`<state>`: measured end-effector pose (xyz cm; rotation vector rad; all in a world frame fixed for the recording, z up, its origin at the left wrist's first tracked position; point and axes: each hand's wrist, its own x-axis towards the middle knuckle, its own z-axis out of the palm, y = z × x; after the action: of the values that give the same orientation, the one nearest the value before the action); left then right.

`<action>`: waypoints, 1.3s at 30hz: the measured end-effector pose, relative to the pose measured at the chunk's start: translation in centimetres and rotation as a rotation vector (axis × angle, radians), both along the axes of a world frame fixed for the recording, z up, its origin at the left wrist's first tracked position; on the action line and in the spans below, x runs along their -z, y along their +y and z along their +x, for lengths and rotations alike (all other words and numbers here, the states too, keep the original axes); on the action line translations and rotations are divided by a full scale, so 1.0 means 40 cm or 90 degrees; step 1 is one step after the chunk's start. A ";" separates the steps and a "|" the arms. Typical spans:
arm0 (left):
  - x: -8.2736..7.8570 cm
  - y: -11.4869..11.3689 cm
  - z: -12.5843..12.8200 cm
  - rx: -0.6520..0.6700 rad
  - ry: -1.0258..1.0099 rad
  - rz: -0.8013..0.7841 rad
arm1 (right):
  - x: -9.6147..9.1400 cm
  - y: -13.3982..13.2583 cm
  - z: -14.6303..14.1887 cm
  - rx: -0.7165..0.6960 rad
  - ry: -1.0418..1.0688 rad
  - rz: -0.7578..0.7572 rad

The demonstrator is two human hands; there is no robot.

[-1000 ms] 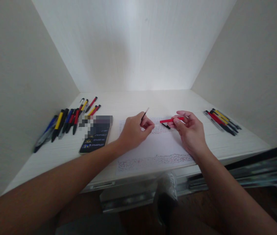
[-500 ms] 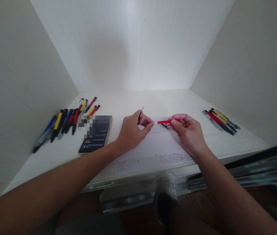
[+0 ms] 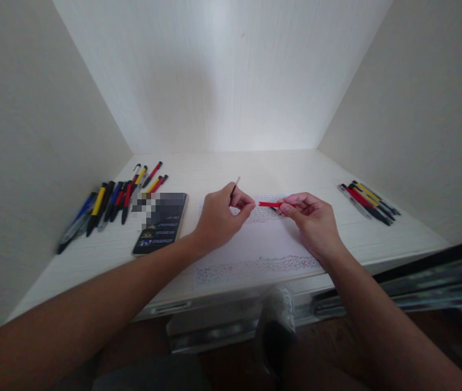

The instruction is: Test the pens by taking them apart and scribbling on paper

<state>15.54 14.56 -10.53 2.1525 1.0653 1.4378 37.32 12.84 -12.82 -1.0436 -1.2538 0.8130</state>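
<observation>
My right hand (image 3: 310,214) is closed on a red pen barrel (image 3: 269,205), pinched between thumb and fingers and lying nearly level, one end toward the left. A small dark piece (image 3: 275,209) shows just under the barrel; whether the fingers hold it too I cannot tell. My left hand (image 3: 225,213) is closed, with a thin black pen part (image 3: 233,191) with a pale tip sticking up from between its fingers. Its thumb and forefinger meet close to the barrel's free end, and anything tiny between them cannot be made out. Beneath both hands lies a sheet of paper (image 3: 251,244) covered in writing at top and bottom.
Several pens (image 3: 111,202) in red, yellow, blue and black lie at the left. Beside them is a phone (image 3: 163,225), its screen partly pixelated. Another group of pens (image 3: 369,202) rests at the right. Walls enclose the white desktop (image 3: 214,163); below its front edge are metal rails (image 3: 361,298).
My right hand has shifted the red barrel slightly left, nearer my left fingertips. The left hand stays almost still.
</observation>
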 end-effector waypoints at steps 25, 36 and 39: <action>-0.013 -0.008 -0.002 0.002 -0.037 -0.058 | 0.002 -0.009 -0.008 -0.052 -0.115 -0.019; -0.005 -0.015 0.014 -0.003 -0.130 -0.134 | -0.007 -0.019 -0.011 -0.136 -0.128 -0.040; 0.005 -0.018 0.016 0.028 -0.119 -0.161 | -0.008 -0.023 -0.015 -0.153 -0.115 -0.077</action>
<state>16.18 13.85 -10.74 1.8170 1.0600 1.3728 36.73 11.94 -12.48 -1.0950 -1.5191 1.0067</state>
